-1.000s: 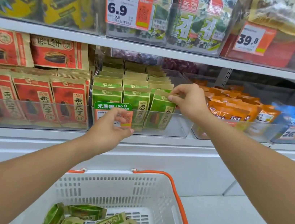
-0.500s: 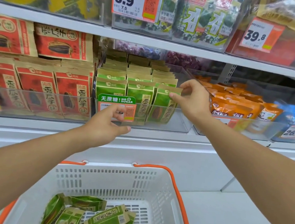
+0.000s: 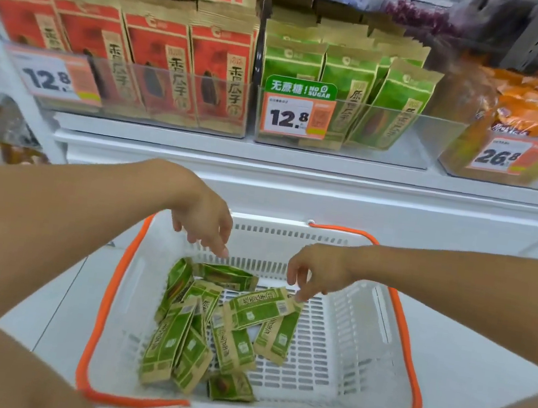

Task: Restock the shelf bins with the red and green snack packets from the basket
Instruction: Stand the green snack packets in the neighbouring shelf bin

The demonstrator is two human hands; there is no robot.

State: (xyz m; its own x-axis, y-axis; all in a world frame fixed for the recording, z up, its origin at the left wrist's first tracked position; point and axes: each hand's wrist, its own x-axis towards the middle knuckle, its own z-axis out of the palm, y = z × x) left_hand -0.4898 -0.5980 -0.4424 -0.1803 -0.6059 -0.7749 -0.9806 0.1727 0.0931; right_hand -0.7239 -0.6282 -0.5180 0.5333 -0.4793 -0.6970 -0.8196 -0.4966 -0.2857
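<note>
Your right hand is down in the basket, fingertips pinching the far corner of the top green packet. Your left hand hangs loosely open just above the pile of green packets, holding nothing. Take a fuller grip before lifting, since a corner pinch may slip. The green bin on the far shelf has room on its right side; stand it there.
</note>
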